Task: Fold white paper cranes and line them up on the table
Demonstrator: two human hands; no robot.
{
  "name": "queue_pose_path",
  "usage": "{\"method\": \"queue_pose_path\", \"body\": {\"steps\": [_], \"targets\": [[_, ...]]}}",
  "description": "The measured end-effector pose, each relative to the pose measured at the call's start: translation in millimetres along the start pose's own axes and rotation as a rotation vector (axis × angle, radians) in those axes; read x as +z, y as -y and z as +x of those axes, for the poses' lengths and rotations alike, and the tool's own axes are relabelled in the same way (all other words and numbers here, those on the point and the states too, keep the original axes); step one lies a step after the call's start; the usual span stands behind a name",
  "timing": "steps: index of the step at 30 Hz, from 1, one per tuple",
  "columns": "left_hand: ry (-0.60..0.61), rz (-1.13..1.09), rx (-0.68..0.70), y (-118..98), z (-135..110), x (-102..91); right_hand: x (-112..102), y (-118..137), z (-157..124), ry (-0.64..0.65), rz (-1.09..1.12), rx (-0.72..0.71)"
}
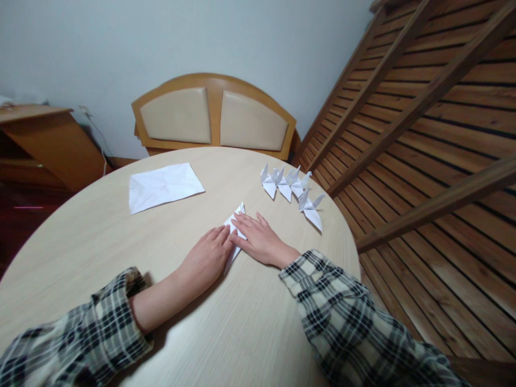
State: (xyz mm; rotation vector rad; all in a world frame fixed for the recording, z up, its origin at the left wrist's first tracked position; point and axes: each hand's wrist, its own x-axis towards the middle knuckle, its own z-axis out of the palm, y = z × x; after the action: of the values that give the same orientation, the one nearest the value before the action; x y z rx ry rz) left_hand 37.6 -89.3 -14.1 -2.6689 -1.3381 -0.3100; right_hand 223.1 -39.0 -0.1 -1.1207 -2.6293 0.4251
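Note:
A narrow folded piece of white paper [233,260] lies slantwise on the table in front of me, with its pointed tip at the far end. My left hand [212,250] rests across its left side, fingers together and slightly bent, pressing down. From the right, my right hand [258,236] lies flat over the paper's upper part, fingers stretched out and thumb apart. The fingertips of both hands nearly meet on the paper, and much of it is hidden beneath them.
The round pale wooden table [258,333] carries a white paper sheet [165,186] with crease lines at the back left. Several folded paper cranes [284,185] stand at the back right, one crane [311,209] nearer. Beyond are a padded headboard [217,113] and a slatted wooden panel [427,140].

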Motion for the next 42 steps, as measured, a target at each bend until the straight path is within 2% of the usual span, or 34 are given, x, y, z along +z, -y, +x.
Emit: {"method": "queue_pose_path", "body": {"steps": [8, 18, 23, 28, 34, 39, 42], "targets": [[0.062, 0.142, -0.020, -10, 4, -0.8, -1, -4, 7, 0.022, 0.032, 0.018], [0.038, 0.118, 0.001, -8, 2, -5.4, -1, -15, 17, 0.016, 0.000, 0.019], [0.080, 0.239, -0.010, -13, 1, -4.2, -1, -22, 24, 0.002, -0.017, 0.034], [0.097, 0.346, 0.028, -26, -8, -1.7, 0, -28, 28, -0.006, -0.003, 0.033], [0.060, 0.351, 0.010, -47, -27, -2.2, 0, -28, 28, -0.005, -0.008, 0.034], [0.098, 0.472, 0.042, -65, -40, -7.4, -1, -27, 28, -0.010, -0.013, 0.036], [0.051, 0.470, 0.060, -74, -47, -11.3, -1, -27, 28, -0.011, -0.012, 0.042]]}}
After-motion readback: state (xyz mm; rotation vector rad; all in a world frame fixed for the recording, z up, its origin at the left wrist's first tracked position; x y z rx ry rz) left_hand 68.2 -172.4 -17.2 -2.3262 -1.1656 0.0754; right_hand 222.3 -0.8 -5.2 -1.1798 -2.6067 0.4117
